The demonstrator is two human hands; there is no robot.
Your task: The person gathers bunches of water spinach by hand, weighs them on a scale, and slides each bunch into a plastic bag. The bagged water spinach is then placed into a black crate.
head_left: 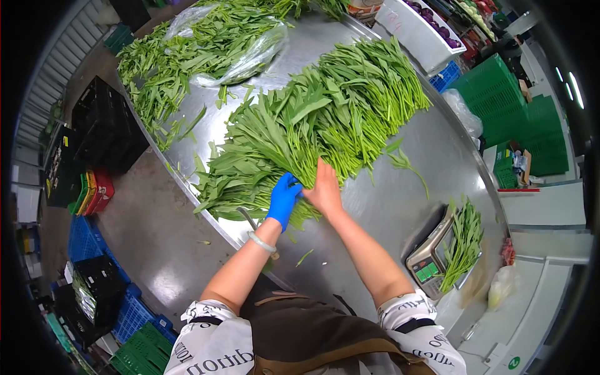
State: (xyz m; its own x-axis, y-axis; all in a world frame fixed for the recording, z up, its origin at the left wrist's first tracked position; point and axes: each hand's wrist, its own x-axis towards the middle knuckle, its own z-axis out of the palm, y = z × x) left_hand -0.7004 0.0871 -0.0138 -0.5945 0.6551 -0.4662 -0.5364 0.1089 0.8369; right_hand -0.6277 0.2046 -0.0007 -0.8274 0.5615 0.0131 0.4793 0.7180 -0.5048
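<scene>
My left hand (284, 200), in a blue glove with a pale bangle at the wrist, has its fingers curled at the near end of a long row of water spinach (350, 94). Bare, my right hand (325, 189) is closed around stems right beside it, the two hands almost touching. Leaves point away to the left and cut stems to the right. By my left wrist lies a thin curved metal piece (247, 217), partly hidden. Some fingertips are covered by the greens.
A digital scale (431, 262) bearing a bunch of greens (464, 240) stands on the metal table (375, 219) at right. Loose greens (156, 69) and a plastic bag (259, 56) lie at far left. Crates (106, 125) stand beside the table; a white box (412, 31) holds purple vegetables.
</scene>
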